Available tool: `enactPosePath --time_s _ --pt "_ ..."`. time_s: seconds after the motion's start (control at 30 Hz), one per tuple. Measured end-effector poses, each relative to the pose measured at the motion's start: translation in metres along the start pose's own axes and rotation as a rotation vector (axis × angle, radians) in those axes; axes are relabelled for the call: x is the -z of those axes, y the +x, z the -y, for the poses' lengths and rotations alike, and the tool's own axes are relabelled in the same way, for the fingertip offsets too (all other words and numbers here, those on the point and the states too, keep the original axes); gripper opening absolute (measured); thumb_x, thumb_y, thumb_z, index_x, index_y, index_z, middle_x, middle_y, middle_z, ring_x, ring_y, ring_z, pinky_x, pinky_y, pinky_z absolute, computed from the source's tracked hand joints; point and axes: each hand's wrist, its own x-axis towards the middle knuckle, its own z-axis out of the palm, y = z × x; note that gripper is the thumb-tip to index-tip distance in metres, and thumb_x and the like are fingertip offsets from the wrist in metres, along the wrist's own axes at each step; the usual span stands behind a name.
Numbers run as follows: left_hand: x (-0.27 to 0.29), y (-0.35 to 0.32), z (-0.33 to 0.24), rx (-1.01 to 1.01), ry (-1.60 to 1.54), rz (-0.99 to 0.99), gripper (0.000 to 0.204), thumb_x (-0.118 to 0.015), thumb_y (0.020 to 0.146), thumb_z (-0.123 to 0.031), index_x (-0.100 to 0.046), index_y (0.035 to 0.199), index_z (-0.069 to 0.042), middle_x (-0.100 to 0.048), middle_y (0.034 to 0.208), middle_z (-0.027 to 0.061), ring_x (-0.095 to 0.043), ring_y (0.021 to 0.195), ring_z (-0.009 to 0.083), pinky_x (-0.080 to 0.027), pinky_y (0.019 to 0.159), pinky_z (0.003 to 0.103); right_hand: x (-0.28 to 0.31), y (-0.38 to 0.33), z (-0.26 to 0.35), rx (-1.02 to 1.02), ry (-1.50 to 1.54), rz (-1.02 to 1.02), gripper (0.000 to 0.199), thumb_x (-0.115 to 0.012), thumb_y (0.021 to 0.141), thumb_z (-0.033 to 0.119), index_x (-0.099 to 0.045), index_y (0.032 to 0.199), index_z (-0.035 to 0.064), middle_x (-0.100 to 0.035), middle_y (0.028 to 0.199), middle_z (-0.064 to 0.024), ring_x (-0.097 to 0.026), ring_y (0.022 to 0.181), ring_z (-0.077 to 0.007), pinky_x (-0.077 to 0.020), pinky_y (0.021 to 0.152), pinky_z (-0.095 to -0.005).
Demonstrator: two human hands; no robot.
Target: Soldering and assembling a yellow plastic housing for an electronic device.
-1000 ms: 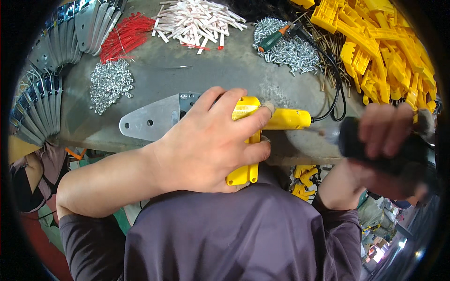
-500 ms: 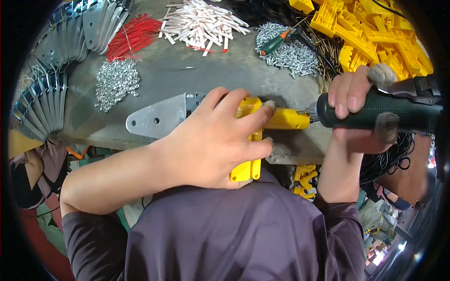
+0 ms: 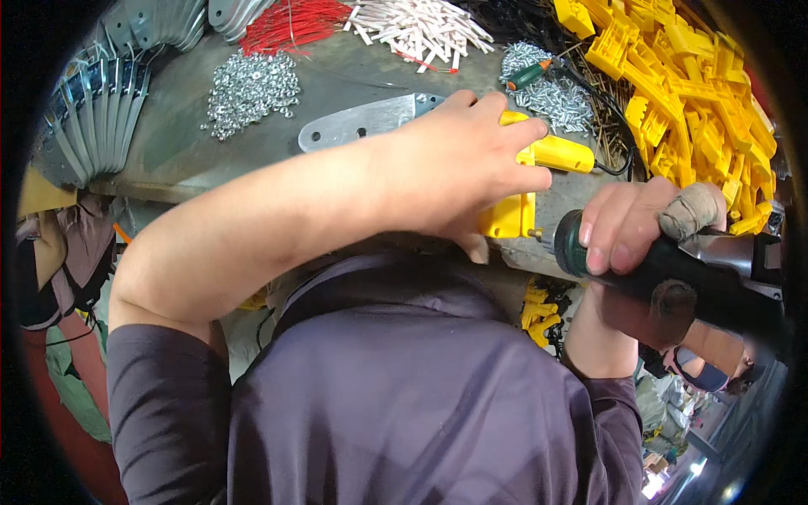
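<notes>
My left hand (image 3: 471, 164) reaches over a yellow plastic casing (image 3: 509, 217), fingers spread around it and thumb on the near side, pressing it to the workbench. A grey metal plate (image 3: 337, 126) with holes sticks out to the left of the casing. On its far right side is a rounded yellow end (image 3: 566, 154), with a black cord by it. My right hand (image 3: 627, 223) is wrapped around a dark green power screwdriver (image 3: 572, 244), held sideways. The tool's tip points at a small brass-coloured screw (image 3: 535, 233) on the casing's near right edge; I cannot tell whether they touch.
Small silver nuts (image 3: 252, 91), red wires (image 3: 295, 25), white sticks (image 3: 425, 29) and silver screws (image 3: 560, 105) lie in piles on the bench (image 3: 177, 109). A green-handled screwdriver (image 3: 528, 74) rests on the screws. Yellow parts (image 3: 690, 93) heap up at right, metal plates (image 3: 105, 118) at left.
The power screwdriver has left the casing's rounded right end and come nearer to me, down to its near corner. My left hand and the casing have shifted right and away from me in the picture.
</notes>
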Motion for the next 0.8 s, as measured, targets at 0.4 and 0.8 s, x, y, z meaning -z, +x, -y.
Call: enactPosePath --time_s 0.4,0.8 --pt "0.001 -0.006 0.008 -0.078 -0.039 0.034 0.073 -0.086 0.051 -0.028 -0.058 0.117 -0.019 -0.047 0.132 0.0140 -0.050 0.111 0.0339 -0.046 0.091 0.044 -0.016 0.014 -0.026 -0.022 0.070 -0.094 0.019 -0.061 0.082 0.020 -0.051 0.087 0.0041 -0.053 0.065 -0.0112 -0.052 0.054 -0.0212 -0.0437 0.055 -0.0338" --pt "-0.002 -0.002 0.009 -0.063 -0.102 0.006 0.063 -0.083 0.055 -0.035 -0.061 0.112 -0.023 -0.049 0.132 0.0135 -0.049 0.112 0.0344 -0.045 0.090 0.045 -0.051 0.012 -0.035 -0.054 0.129 -0.192 0.020 -0.057 0.089 0.019 -0.052 0.084 -0.0003 -0.057 0.060 -0.0194 -0.055 0.051 -0.0289 -0.0473 0.050 -0.0385"
